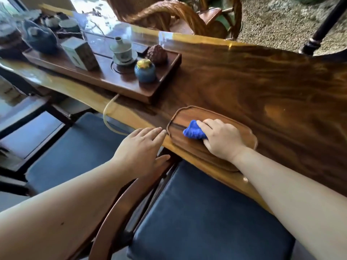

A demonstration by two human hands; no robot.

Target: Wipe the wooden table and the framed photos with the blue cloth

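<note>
The glossy wooden table (262, 77) runs from upper left to lower right. A small oval wooden tray (180, 117) lies at its near edge. My right hand (221, 137) presses a bunched blue cloth (194, 131) onto the tray's surface, fingers closed over it. My left hand (140, 149) rests flat with fingers apart at the table's near edge, fingertips touching the tray's left rim. No framed photos are visible.
A dark wooden tea tray (116, 85) at the left holds a lidded cup (123, 51), a small blue jar (145, 71), a box (79, 53), a brown ornament (156, 54) and a teapot (40, 39). Blue-cushioned chairs (206, 222) stand below the table edge. A wicker chair (169, 15) is beyond.
</note>
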